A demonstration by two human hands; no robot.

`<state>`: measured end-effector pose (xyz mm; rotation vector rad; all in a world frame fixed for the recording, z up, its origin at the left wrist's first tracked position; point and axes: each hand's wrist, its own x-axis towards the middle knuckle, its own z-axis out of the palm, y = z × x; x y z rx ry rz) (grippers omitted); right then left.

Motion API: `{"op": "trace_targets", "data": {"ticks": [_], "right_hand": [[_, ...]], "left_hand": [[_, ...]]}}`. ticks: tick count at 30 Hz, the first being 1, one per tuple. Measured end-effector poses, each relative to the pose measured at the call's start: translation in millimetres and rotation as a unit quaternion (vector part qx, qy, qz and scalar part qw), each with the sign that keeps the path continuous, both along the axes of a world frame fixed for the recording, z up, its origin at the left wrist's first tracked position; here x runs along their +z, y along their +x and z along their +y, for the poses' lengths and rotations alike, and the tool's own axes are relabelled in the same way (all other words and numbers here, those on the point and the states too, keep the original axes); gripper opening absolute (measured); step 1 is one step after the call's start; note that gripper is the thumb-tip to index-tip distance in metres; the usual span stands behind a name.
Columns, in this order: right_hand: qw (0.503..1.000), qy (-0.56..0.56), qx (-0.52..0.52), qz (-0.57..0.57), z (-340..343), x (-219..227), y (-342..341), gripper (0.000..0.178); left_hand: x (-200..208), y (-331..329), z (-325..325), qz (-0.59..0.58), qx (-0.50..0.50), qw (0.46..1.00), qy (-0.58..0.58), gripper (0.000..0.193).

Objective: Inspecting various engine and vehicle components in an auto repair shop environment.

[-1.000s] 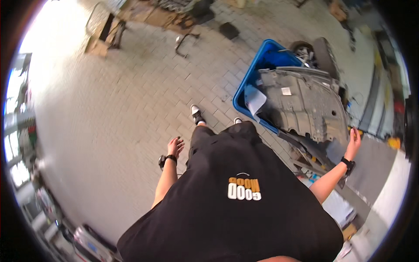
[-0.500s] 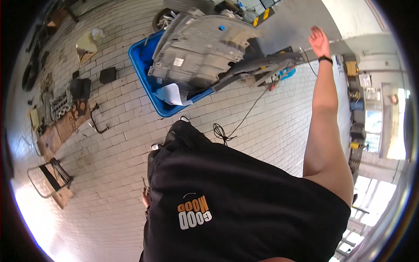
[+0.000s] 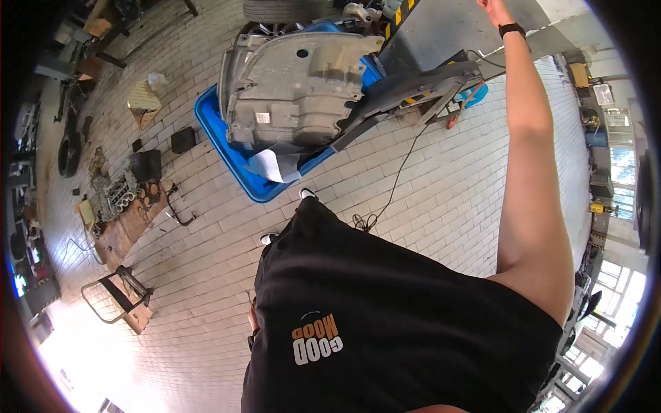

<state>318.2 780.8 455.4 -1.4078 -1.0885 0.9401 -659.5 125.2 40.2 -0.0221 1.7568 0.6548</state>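
My right arm [image 3: 527, 151] is stretched out to the far right, with a black band at the wrist. My right hand [image 3: 494, 11] is partly cut off by the upper edge, so its fingers hardly show. Low at my left side, my left hand [image 3: 253, 319] is mostly hidden by my black shirt. A thin, dark, tool-like thing [image 3: 249, 297] sticks up from its fingers; its exact kind is too small to tell. Ahead stands a blue plastic bin [image 3: 242, 180] loaded with a large grey, dirty moulded car panel [image 3: 296, 86] and a white sheet [image 3: 274, 165].
A long dark trim piece [image 3: 413, 86] juts rightward from the bin. A black cable [image 3: 403, 179] lies coiled on the brick-patterned floor. Leftward are an engine part [image 3: 118, 193] on cardboard, a folding frame [image 3: 117, 296] and a black box [image 3: 183, 140]. A tyre [image 3: 289, 9] lies behind the bin.
My view has turned, and most of the floor things appear further right and lower. My right hand has risen to the picture's upper edge. The left stays low at my side.
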Motion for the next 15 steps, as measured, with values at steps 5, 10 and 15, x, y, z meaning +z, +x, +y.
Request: {"op": "trace_targets", "data": {"ticks": [5,10,15], "right_hand": [[0.99,-0.002,-0.068,-0.122,26.5,-1.6,25.5,0.028],[0.931,0.094,-0.096,-0.338,16.3,-14.5,35.7,0.026],[0.865,-0.023,-0.107,-0.489,-13.4,-54.8,135.7,0.035]], "left_hand": [[22.5,6.6,-10.1,0.04,-0.043,0.998,-0.012,0.041],[39.2,7.4,-16.7,0.068,-0.064,0.995,-0.027,0.041],[46.5,-1.1,4.9,0.077,-0.094,0.992,-0.03,0.04]]}}
